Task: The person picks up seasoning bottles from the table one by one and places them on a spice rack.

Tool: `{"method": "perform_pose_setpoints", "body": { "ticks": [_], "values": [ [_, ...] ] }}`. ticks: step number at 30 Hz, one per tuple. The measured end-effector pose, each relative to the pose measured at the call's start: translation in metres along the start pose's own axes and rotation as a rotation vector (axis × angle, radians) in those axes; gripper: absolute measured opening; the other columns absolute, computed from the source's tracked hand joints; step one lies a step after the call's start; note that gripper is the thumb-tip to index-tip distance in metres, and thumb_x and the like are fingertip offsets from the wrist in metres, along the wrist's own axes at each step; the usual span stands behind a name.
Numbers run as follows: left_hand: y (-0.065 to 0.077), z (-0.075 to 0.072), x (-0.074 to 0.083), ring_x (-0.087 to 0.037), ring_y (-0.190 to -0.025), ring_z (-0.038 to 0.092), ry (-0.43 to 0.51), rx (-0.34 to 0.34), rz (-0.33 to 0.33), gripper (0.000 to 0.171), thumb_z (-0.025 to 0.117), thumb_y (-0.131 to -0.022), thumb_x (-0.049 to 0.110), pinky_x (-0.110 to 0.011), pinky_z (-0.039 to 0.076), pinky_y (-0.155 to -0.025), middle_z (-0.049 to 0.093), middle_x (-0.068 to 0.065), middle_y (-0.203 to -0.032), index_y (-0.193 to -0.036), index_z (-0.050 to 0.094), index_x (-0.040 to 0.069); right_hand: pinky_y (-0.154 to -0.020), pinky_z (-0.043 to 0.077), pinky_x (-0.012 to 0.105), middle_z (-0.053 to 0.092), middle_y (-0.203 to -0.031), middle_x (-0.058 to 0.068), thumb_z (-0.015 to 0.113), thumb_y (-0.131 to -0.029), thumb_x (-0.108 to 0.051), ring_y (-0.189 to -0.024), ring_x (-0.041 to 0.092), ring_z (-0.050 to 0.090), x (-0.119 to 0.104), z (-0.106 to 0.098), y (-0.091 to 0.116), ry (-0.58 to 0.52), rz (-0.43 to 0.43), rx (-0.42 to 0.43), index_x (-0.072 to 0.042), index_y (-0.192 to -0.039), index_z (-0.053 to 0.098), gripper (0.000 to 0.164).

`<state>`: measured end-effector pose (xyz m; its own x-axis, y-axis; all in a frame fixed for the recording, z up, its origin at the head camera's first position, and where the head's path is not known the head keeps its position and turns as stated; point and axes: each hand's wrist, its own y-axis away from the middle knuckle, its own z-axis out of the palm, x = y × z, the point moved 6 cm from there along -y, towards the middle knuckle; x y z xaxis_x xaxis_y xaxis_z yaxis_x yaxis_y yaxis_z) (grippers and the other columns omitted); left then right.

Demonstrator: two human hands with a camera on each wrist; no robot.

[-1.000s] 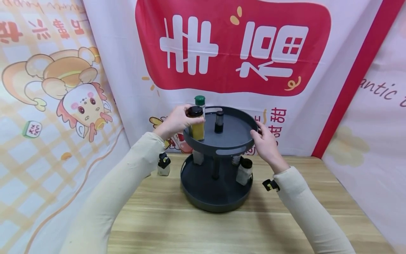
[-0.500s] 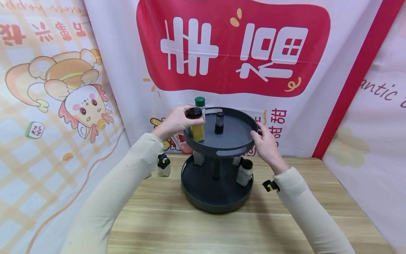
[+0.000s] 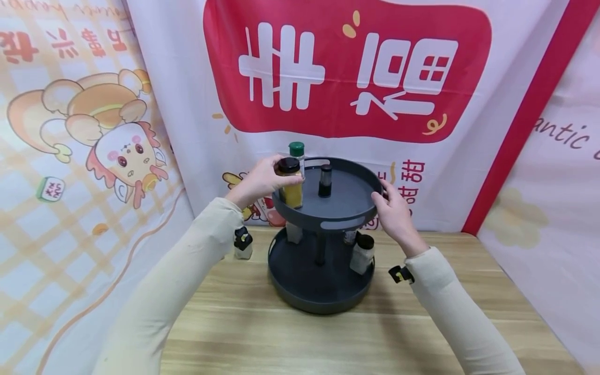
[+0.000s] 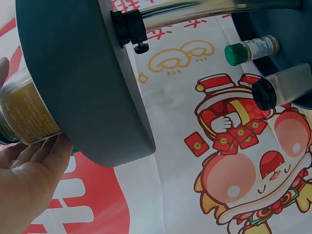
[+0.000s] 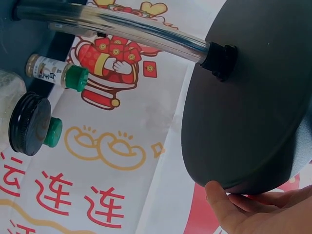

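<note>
On the round grey plastic tray (image 3: 351, 195) our right grip (image 3: 395, 212) clasps, let's level the boxy clear yellow-filled jar (image 3: 293, 195) our left grip (image 3: 264, 179) pinches.

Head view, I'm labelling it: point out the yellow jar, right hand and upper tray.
Yellow jar (image 3: 294, 196): head view, yellow body.
Right hand (image 3: 395, 211): head view, hand's middle.
Upper tray (image 3: 351, 194): head view, bare floor.

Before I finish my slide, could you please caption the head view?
Left grip holds a black-capped yellow jar at the upper tray, which the right grip grasps.
</note>
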<state>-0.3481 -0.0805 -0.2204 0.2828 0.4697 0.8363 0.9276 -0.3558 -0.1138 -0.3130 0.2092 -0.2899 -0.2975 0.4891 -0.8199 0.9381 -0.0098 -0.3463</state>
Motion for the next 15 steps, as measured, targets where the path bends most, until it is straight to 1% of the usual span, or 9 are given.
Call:
{"method": "perform_pose_setpoints", "body": {
  "ticks": [4,8,11,15],
  "values": [
    [0.003,-0.003,-0.003,-0.024,-0.113,0.048,0.013,-0.022,0.017,0.063,0.074,-0.081,0.039,-0.049,0.045,-0.091,0.051,-0.005,-0.124,-0.132,0.046,0.015,-0.104,0.035,0.048,0.040,-0.141,0.022,0.040,-0.099,-0.040,-0.127,0.033,0.043,0.001,0.001,0.000,0.001,0.006,-0.003,-0.011,-0.149,0.027,0.059],
    [0.010,-0.010,-0.008,-0.023,-0.117,0.048,0.041,-0.041,0.033,0.065,0.072,-0.082,0.038,-0.046,0.044,-0.095,0.051,-0.005,-0.129,-0.135,0.043,0.015,-0.103,0.035,0.049,0.039,-0.142,0.022,0.040,-0.099,-0.040,-0.127,0.033,0.043,0.001,0.002,-0.001,0.006,0.013,0.000,-0.011,-0.149,0.027,0.060],
    [0.017,-0.017,-0.014,-0.022,-0.120,0.047,0.057,-0.039,0.036,0.069,0.072,-0.082,0.039,-0.045,0.044,-0.097,0.049,-0.006,-0.133,-0.139,0.040,0.014,-0.103,0.035,0.049,0.038,-0.143,0.020,0.039,-0.099,-0.040,-0.128,0.032,0.042,0.001,0.003,-0.001,0.008,0.020,0.002,-0.012,-0.150,0.026,0.060],
    [0.025,-0.025,-0.026,-0.024,-0.124,0.046,0.058,-0.030,0.042,0.072,0.071,-0.083,0.038,-0.047,0.042,-0.098,0.046,-0.009,-0.138,-0.142,0.037,0.014,-0.104,0.034,0.049,0.036,-0.144,0.019,0.037,-0.100,-0.037,-0.128,0.032,0.041,0.001,0.004,0.000,0.011,0.028,0.001,-0.014,-0.151,0.023,0.058]
  ]
}}
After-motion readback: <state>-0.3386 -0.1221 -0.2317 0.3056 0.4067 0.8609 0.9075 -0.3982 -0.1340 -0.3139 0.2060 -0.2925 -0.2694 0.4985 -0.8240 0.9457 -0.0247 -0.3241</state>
